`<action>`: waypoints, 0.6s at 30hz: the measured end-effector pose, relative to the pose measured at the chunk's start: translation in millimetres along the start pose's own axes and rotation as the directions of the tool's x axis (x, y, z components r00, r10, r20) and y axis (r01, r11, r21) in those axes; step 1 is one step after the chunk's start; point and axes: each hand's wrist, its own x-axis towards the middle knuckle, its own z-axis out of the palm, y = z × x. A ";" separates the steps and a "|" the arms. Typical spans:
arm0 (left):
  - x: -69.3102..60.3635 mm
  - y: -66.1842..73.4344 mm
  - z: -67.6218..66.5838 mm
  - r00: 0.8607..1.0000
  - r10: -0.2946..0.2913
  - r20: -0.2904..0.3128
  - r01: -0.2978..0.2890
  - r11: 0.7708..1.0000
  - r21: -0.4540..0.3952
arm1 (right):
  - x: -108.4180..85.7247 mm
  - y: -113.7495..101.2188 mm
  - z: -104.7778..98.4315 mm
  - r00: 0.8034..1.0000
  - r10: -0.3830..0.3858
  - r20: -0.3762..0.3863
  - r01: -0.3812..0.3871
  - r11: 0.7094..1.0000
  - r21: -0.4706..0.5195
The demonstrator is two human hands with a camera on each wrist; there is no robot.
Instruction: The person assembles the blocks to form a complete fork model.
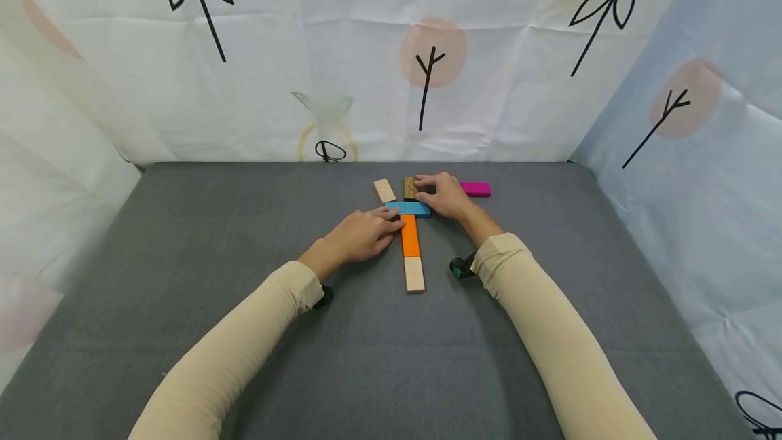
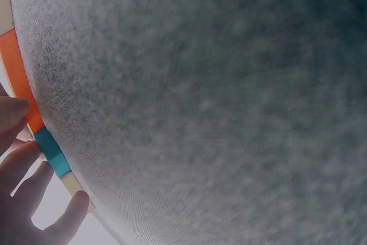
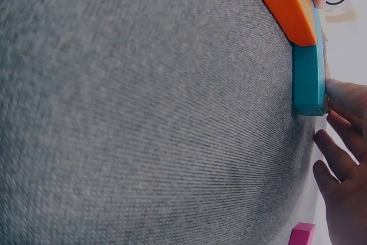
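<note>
Flat blocks lie end to end on the grey table: a plain wood block (image 1: 414, 275), an orange block (image 1: 410, 236), and a blue block (image 1: 407, 209) set crosswise at the far end. My left hand (image 1: 362, 233) rests its fingertips on the blue and orange blocks from the left. Beyond the blue block, my right hand (image 1: 448, 195) pinches a brown wood block (image 1: 410, 188) between thumb and fingers. In the right wrist view, the right thumb is close behind the blue block (image 3: 308, 81). A second plain wood block (image 1: 384, 190) slants from the blue block's left end.
A magenta block (image 1: 476, 189) lies right of the right hand. Part of another light block shows behind that hand. The grey table (image 1: 244, 223) ends at a patterned cloth backdrop (image 1: 366, 53), with cloth at both sides too.
</note>
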 end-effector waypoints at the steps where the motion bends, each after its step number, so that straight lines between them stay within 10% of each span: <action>1: 0.0 -0.1 0.1 1.000 -0.001 0.001 0.001 1.000 -0.001 | 0.0 -0.4 0.3 1.000 -0.002 -0.003 0.002 1.000 0.004; 18: -0.1 -0.4 1.7 1.000 0.006 -0.013 -0.006 1.000 0.008 | -1.9 -6.1 5.4 1.000 -0.020 -0.004 0.020 0.999 -0.031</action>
